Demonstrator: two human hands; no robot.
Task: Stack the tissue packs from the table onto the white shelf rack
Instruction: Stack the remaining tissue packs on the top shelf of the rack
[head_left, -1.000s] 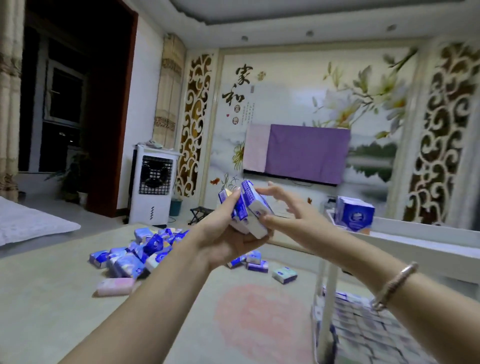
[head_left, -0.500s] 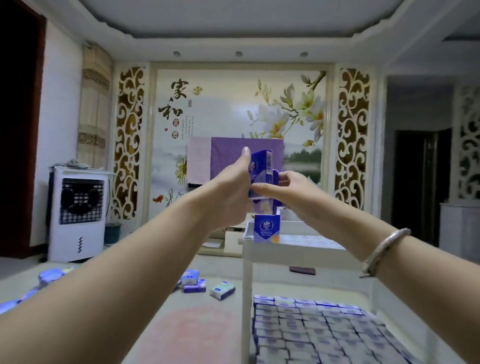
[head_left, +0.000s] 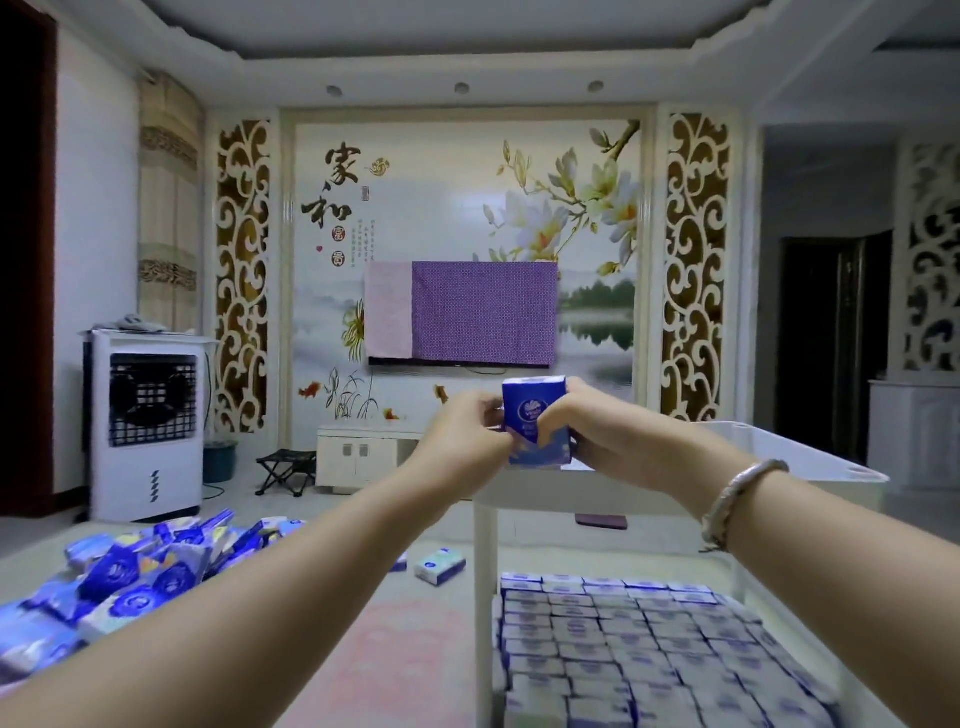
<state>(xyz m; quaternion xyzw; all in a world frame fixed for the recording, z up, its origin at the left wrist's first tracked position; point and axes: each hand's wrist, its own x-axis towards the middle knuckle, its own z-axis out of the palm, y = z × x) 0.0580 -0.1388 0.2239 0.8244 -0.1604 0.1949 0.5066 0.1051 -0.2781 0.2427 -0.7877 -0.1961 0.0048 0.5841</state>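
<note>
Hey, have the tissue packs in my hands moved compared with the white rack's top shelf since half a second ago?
Yes. The tissue packs have come down to the top shelf of the white rack, at its near-left corner; earlier they were held above it.

Wall mural (head_left: 467, 218): large black calligraphy "家和", small red seals beside. Tissue pack (head_left: 532, 415): logo unreadable.

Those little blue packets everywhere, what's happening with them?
A person is stacking small blue-and-white tissue packs onto a white plastic shelf rack. Both hands are up at its top tier: the left hand and right hand together grip blue tissue packs stood at the tier's near corner. The lower tier is already filled with neat rows of packs. A loose heap of packs waits to the left, and one stray pack lies beside the rack's leg.
</note>
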